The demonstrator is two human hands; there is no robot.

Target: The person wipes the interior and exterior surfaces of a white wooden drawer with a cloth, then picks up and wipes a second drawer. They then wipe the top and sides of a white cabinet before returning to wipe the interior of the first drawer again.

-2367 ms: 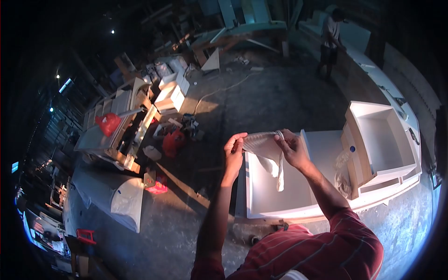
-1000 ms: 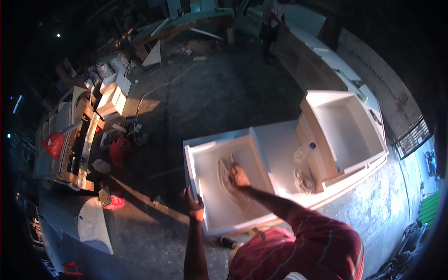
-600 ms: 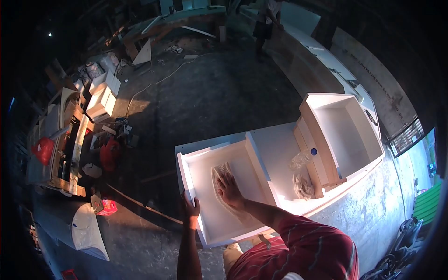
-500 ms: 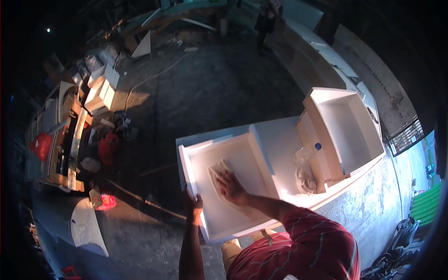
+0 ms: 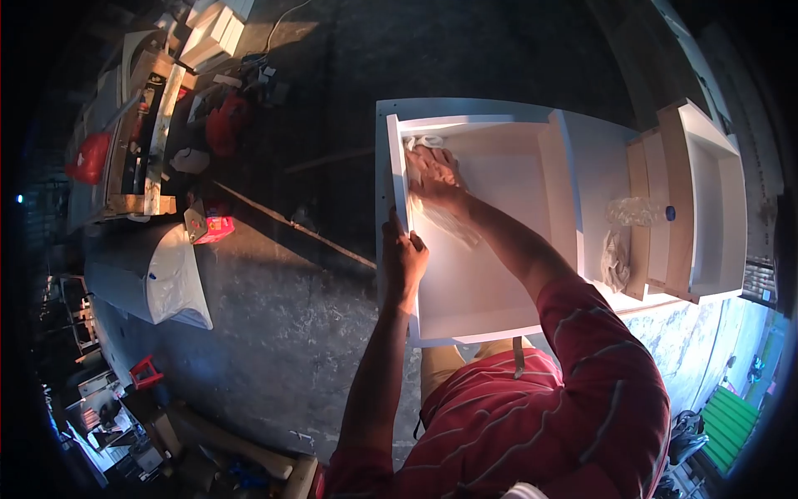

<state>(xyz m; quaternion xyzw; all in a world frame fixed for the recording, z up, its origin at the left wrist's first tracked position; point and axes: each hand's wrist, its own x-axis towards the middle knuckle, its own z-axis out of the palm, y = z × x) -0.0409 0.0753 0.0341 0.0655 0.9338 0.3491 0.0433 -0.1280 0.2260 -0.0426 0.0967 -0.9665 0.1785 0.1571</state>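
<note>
A white open box [image 5: 490,312] like a drawer lies on a pale panel in front of me. My left hand [image 5: 405,259] is wrapped round the box's left side wall. Inside, at the far left corner, my right hand [image 5: 435,177] presses a whitish cloth [image 5: 449,223] down, its fingers over the cloth. Right of the box lie a crumpled cloth [image 5: 616,259] and a clear plastic bottle [image 5: 633,211] with a blue cap. Beyond them a second white box [image 5: 706,212] stands tilted.
At the left is a wooden frame [image 5: 155,137] with a red bag [image 5: 89,158] beside it. A curved white piece [image 5: 179,274] and a red and pink packet [image 5: 218,229] lie on the floor. A red stool [image 5: 145,372] is at lower left.
My right hand and the cloth have moved from the middle of the box to its far left corner. The camera view has shifted. My left hand still holds the side wall.
</note>
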